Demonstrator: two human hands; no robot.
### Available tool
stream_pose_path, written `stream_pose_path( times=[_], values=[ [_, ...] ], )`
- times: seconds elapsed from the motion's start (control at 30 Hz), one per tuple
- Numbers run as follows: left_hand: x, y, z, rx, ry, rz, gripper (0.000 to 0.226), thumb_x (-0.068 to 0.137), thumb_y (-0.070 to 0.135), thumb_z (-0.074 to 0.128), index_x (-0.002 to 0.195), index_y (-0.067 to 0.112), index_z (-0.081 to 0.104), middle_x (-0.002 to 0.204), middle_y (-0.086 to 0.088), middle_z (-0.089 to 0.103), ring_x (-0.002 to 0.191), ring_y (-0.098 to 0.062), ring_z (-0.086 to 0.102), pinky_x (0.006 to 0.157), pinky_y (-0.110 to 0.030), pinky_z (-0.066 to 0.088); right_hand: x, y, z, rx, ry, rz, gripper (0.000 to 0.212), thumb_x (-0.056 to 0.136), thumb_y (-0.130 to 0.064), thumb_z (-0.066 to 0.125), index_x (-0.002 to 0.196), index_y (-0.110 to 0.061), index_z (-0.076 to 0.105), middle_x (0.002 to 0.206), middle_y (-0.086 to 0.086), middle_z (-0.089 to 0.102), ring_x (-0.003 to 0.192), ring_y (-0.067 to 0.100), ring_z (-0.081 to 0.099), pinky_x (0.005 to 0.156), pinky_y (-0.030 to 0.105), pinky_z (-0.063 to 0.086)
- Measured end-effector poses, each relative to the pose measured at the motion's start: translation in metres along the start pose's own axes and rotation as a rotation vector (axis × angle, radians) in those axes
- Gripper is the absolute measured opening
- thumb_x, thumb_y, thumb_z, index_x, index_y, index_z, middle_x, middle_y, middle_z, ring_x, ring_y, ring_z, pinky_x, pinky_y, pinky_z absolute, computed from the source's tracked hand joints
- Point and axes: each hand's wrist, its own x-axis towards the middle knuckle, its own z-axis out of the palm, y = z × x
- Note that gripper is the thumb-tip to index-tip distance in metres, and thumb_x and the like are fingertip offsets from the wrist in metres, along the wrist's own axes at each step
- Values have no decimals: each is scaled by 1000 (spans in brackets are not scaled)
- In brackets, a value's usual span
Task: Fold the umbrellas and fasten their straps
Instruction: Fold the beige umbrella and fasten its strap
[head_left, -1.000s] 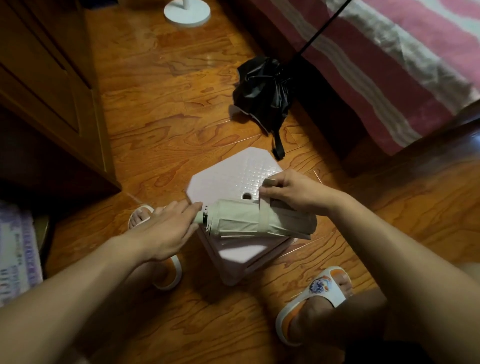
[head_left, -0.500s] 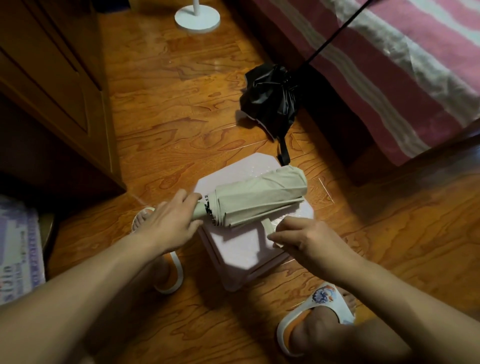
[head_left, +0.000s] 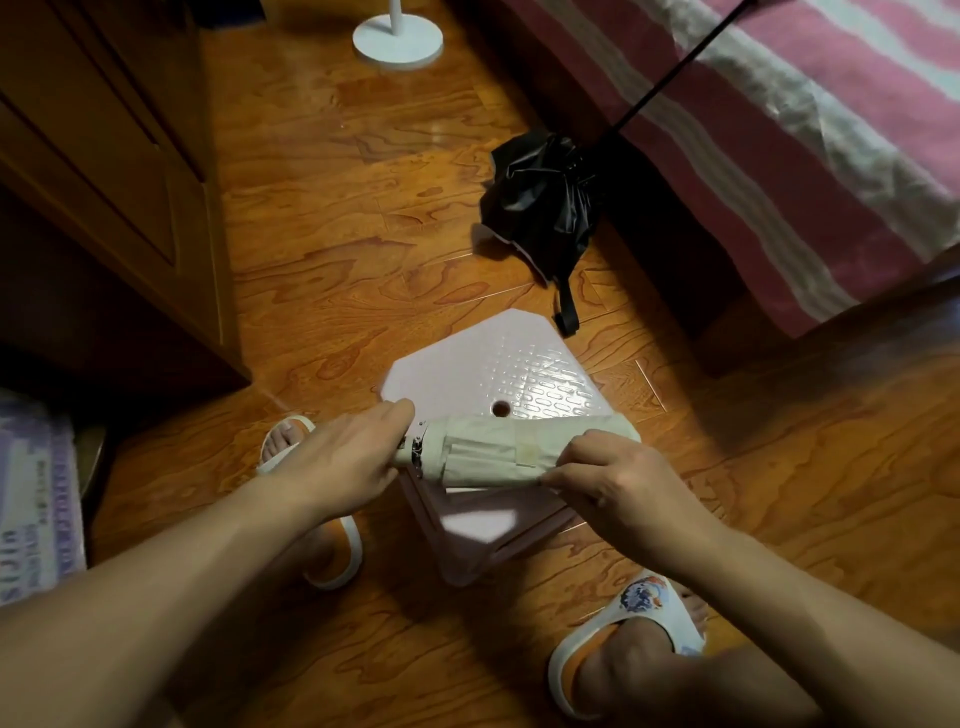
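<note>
Resting across a pink stool (head_left: 519, 364), a beige umbrella (head_left: 498, 447) is being rolled: left hand (head_left: 343, 457) gripping its handle end, right hand (head_left: 618, 483) pinching soft, slippery-looking fabric beside the strap (head_left: 524, 447).

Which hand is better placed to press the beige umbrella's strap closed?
Right. The right hand already pinches the beige umbrella beside its strap, while the left hand holds the handle end, steadying it on the stool.

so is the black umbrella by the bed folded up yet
Not folded. The black umbrella lies on the floor with its canopy loose and crumpled, shaft extended toward the bed, strap hanging free near the stool.
</note>
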Motion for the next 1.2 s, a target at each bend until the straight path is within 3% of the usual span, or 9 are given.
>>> stream_pose_path(
  times=[0.23, 0.43, 0.53, 0.67, 0.8, 1.03, 1.13, 1.2],
  values=[
    [1, 9, 6, -222, -158, -9, 33, 93, 44, 67, 108, 29, 43, 100, 5, 59, 92, -19, 58, 77, -42, 50, 1, -11, 7, 11, 63, -32, 14, 98, -20, 66, 98, -14, 78, 89, 0, 68, 80, 16, 62, 66, 33, 51],
    [3, 11, 3, -230, -161, -27, 23, 99, 50, 49, 105, 28, 54, 99, 7, 60, 91, -15, 56, 82, -40, 48, 4, -14, 8, -25, 46, -87, 13, 98, -18, 67, 104, -12, 77, 91, 3, 67, 82, 18, 61, 65, 34, 50],
    [4, 10, 4, -222, -179, -19, 27, 103, 50, 43, 115, 28, 55, 108, 6, 59, 100, -15, 55, 89, -40, 47, 8, -7, 4, -47, 101, -26, 17, 98, -21, 65, 106, -13, 77, 98, 4, 65, 87, 20, 59, 64, 35, 50],
    [3, 12, 4, -184, -159, -6, 26, 102, 50, 47, 115, 27, 51, 107, 6, 56, 100, -15, 53, 85, -37, 46, 8, -1, 10, 19, 141, 162, 18, 90, -25, 68, 103, -18, 79, 94, -1, 65, 87, 17, 60, 66, 36, 52],
    [4, 13, 4, -168, -167, 7, 27, 102, 50, 47, 116, 26, 50, 108, 5, 54, 101, -17, 53, 86, -39, 46, 18, 6, 9, 62, 134, 245, 26, 91, -36, 59, 98, -19, 78, 89, -4, 69, 86, 17, 58, 73, 33, 44],
    [6, 6, 9, -186, -139, 40, 27, 101, 49, 49, 115, 26, 51, 106, 4, 55, 98, -19, 55, 85, -42, 48, 34, 10, 11, 21, 100, 327, 7, 91, -20, 74, 97, -18, 78, 91, -3, 67, 90, 15, 49, 70, 32, 39],
    [8, 4, 11, -185, -110, 67, 23, 101, 46, 53, 113, 26, 50, 102, 5, 52, 95, -19, 54, 80, -39, 46, 41, 8, 9, 25, 41, 390, 8, 94, -22, 71, 99, -18, 76, 93, -2, 68, 90, 12, 47, 71, 32, 36],
    [8, 5, 11, -179, -77, 87, 20, 99, 43, 57, 104, 28, 46, 97, 7, 48, 91, -20, 52, 75, -37, 43, 44, 8, 8, -1, 35, 465, 9, 96, -26, 68, 98, -19, 72, 94, -4, 64, 91, 14, 51, 73, 34, 42]
  ],
)
